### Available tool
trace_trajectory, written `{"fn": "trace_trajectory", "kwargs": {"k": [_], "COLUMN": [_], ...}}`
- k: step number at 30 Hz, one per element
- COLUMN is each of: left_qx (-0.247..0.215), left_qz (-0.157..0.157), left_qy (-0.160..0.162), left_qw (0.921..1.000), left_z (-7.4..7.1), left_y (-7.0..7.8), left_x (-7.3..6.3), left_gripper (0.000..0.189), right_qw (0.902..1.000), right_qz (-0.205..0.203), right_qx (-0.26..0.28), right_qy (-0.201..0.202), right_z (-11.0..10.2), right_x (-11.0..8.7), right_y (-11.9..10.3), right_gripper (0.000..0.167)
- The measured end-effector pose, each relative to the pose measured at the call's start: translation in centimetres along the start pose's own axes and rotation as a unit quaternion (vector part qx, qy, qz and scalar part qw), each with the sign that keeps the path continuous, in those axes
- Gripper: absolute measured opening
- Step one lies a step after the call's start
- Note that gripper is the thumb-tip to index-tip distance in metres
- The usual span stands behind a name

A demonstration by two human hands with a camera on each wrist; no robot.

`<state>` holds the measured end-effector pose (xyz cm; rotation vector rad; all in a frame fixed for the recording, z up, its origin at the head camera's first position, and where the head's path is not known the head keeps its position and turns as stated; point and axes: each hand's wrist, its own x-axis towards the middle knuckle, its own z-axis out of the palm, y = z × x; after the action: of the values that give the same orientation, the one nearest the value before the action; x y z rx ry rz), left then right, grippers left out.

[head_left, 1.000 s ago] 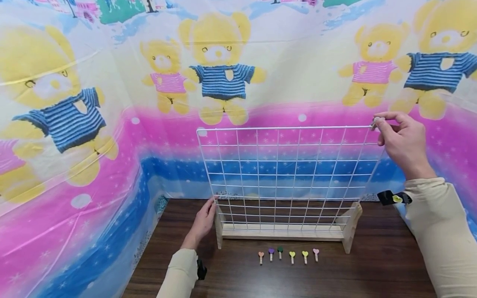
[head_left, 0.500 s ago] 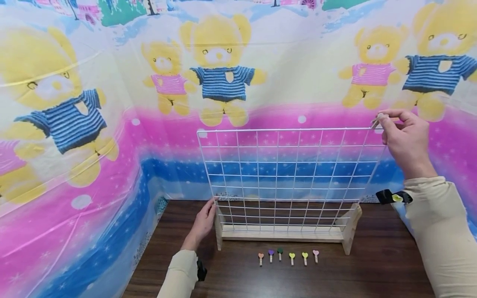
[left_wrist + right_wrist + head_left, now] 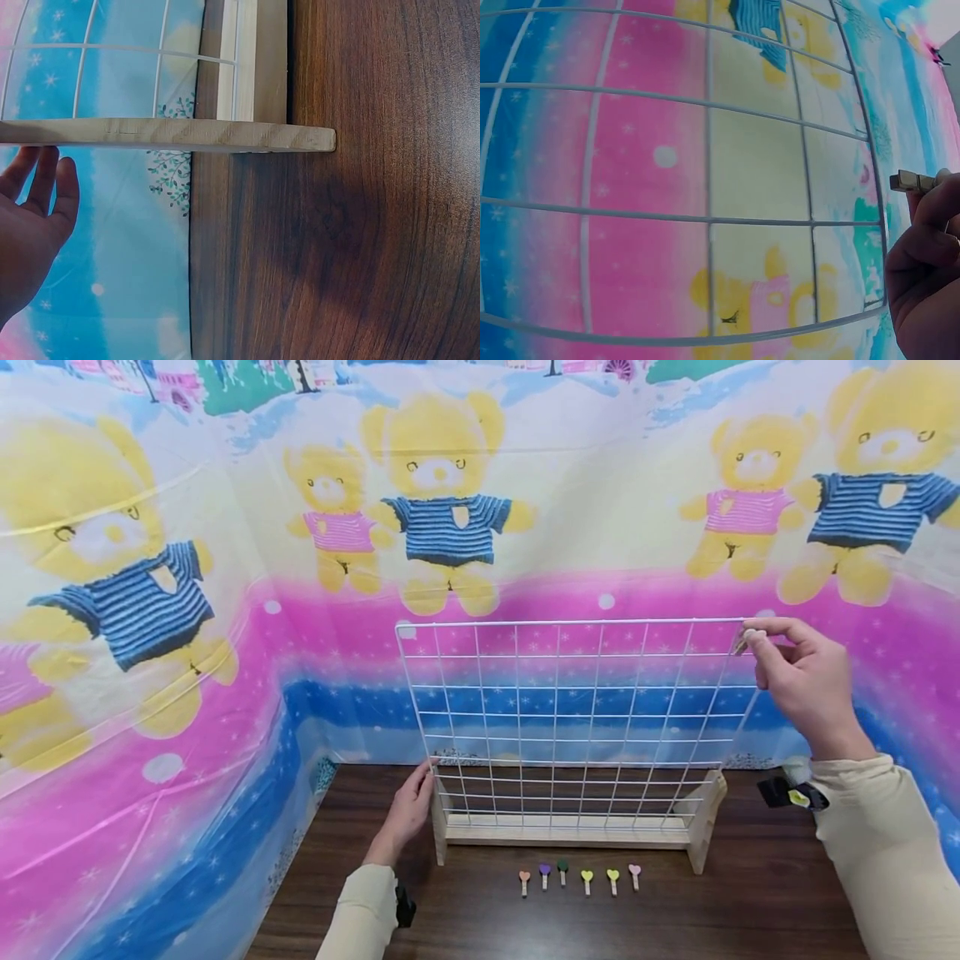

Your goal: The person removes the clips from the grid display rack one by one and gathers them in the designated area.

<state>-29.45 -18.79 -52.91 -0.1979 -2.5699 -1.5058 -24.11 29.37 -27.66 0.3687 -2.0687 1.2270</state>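
Observation:
A white wire grid panel (image 3: pixel 557 714) stands upright in a pale wooden stand (image 3: pixel 570 833). At its upper right corner my right hand (image 3: pixel 806 681) pinches a small wooden clothespin (image 3: pixel 742 645) between thumb and index finger. The right wrist view has that clothespin (image 3: pixel 911 181) beside the edge wire, its tip pointing at the grid; whether it touches the wire I cannot tell. My left hand (image 3: pixel 408 806) rests its fingertips against the left wooden upright. The left wrist view shows these fingers (image 3: pixel 45 180) nearly straight under the upright (image 3: pixel 172 133).
Several heart-topped clothespins lie in a row before the stand, among them an orange one (image 3: pixel 524 882), a purple one (image 3: pixel 544 875) and a pink one (image 3: pixel 635 876). The dark wooden table (image 3: pixel 480 927) meets a bear-printed cloth (image 3: pixel 615 518) behind and at the left.
My right hand lifted slightly with the clothespin, then came down and a little left at the grid's corner. The left hand and the clothespins on the table stay put.

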Motion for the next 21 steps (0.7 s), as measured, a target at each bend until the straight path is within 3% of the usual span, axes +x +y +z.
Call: {"fn": "trace_trajectory", "kwargs": {"k": [7,21], "left_qx": [-0.002,-0.007], "left_qz": [-0.002,-0.001], "left_qy": [-0.002,-0.006], "left_qw": [1.0,1.0], "left_z": [0.1,0.1], "left_y": [-0.2,-0.1], "left_x": [0.0,0.0], "left_gripper": [0.038,0.037], "right_qw": [0.9973,0.9885], "right_qz": [0.022,0.057], "right_qx": [-0.051,-0.075], "right_qy": [-0.048,-0.118], "right_z": [0.1,0.9], "right_x": [-2.5,-6.2], "right_y": [1.8,4.0], "right_gripper": [0.025,0.023]}}
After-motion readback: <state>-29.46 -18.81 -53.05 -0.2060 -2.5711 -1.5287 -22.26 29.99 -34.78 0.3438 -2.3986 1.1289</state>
